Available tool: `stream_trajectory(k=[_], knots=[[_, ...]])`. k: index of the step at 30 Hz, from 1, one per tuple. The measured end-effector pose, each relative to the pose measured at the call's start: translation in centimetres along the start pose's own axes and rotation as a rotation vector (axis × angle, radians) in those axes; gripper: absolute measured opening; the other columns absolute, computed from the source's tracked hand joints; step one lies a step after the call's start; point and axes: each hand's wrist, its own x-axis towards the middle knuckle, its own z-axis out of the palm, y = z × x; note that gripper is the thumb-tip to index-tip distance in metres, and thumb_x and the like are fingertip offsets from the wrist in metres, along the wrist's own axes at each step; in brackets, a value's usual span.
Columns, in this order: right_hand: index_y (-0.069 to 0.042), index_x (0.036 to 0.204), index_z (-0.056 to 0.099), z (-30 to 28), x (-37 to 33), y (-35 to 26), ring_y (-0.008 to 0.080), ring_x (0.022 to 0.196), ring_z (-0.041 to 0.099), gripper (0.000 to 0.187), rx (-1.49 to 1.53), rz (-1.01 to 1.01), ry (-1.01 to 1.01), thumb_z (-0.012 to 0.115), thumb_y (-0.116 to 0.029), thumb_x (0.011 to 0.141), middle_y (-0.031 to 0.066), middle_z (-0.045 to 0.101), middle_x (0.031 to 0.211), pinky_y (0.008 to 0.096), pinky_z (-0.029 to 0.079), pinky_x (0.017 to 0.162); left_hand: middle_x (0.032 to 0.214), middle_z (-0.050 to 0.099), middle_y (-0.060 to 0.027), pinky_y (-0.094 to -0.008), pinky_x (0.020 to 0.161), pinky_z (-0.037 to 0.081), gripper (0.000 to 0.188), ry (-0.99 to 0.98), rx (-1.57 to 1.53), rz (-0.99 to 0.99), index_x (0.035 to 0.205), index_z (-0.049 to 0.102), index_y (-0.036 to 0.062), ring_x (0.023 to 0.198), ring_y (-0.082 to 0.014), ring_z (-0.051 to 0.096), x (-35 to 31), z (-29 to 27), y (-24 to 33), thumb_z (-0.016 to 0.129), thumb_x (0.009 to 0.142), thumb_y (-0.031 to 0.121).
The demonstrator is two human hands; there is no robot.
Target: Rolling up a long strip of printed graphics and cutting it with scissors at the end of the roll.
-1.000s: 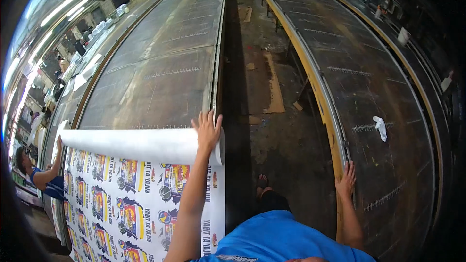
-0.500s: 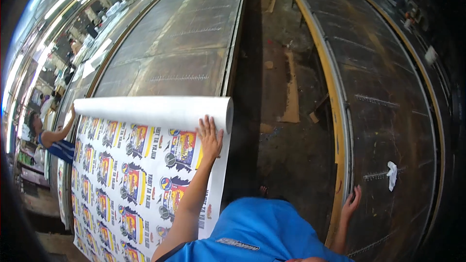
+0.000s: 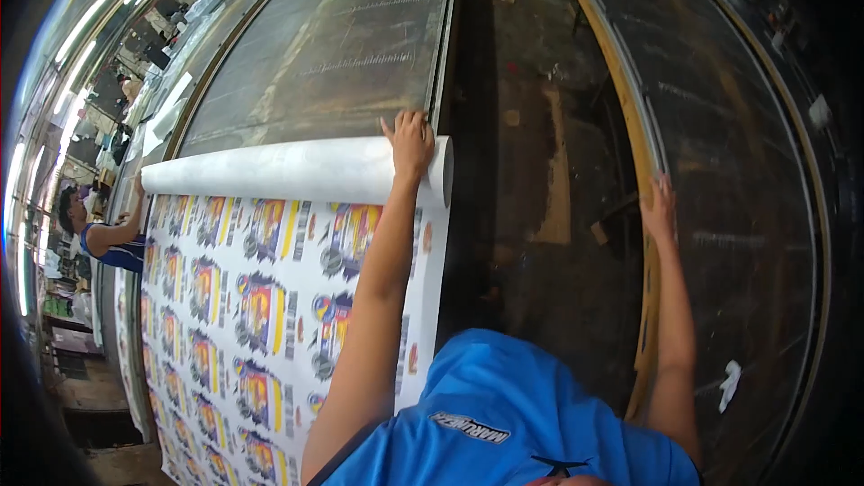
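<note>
White roll [image 3: 279, 167], lying crosswise on the long dark surface [image 3: 355, 94], with the printed sheet [image 3: 261, 319] spread flat, print up, on the near side; whether it is paper or cloth cannot be told. The left hand [image 3: 413, 151] lies over the roll near its right end, its fingers slightly apart and reaching past the top, the thumb standing off to the left, clamped on nothing; at the far left end, a co-worker's hand [image 3: 139, 183] is at the roll, its grip too small to tell. Farther out, the right hand [image 3: 660, 207] is at the yellow rail [image 3: 644, 148] of the second surface [image 3: 720, 297]; blur leaves it unclear whether its fingers close on it.

For good rolling, an open palm and light, even pressure seem best; both ends should advance at one pace, so that the roll stays square to the surface and the sheet lies without creases; its right border deserves watching against the surface's edge.

Compared with half a second earlier, the roll lies farther forward, covering a row of tick marks bare in that frame; the left hand is higher, over the roll's top rather than its near side; the right hand is farther forward along the rail.
</note>
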Motion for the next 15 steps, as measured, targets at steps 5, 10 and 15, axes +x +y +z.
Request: stream_trajectory(k=[5,10,15], knots=[[-0.015,0.152,0.037,3.9,9.4,6.6,0.0376,0.149,0.026,0.06,-0.072,0.255,-0.147,0.061,-0.025,0.098,0.0146,0.03,0.16,0.0632,0.027,0.114,0.165,0.023,-0.0146,-0.0654,0.118,0.001,0.064,-0.036,0.004,-0.044,0.156,0.033,0.0085,0.153,-0.0406,0.013,-4.2,6.8,-1.1,0.052,0.098,0.03],[-0.021,0.158,0.026,7.3,10.7,10.4,0.0385,0.15,0.023,0.066,-0.094,0.457,-0.197,0.055,-0.036,0.101,0.0138,0.027,0.162,0.0692,0.024,0.112,0.166,0.02,-0.0113,-0.067,0.118,0.001,0.066,-0.024,0.074,-0.084,0.156,0.032,0.0099,0.154,-0.0393,0.01,2.3,13.4,-4.5,0.05,0.099,0.039],[-0.022,0.159,0.025,9.7,16.1,9.6,0.0364,0.153,0.014,0.062,-0.307,0.554,-0.313,0.046,-0.045,0.104,0.0123,0.02,0.165,0.0748,0.018,0.112,0.135,0.061,-0.0045,-0.0679,0.117,0.008,0.04,0.018,0.052,0.103,0.132,0.062,0.015,0.136,-0.0291,0.046,20.7,17.8,-6.1,0.05,0.098,0.032]])
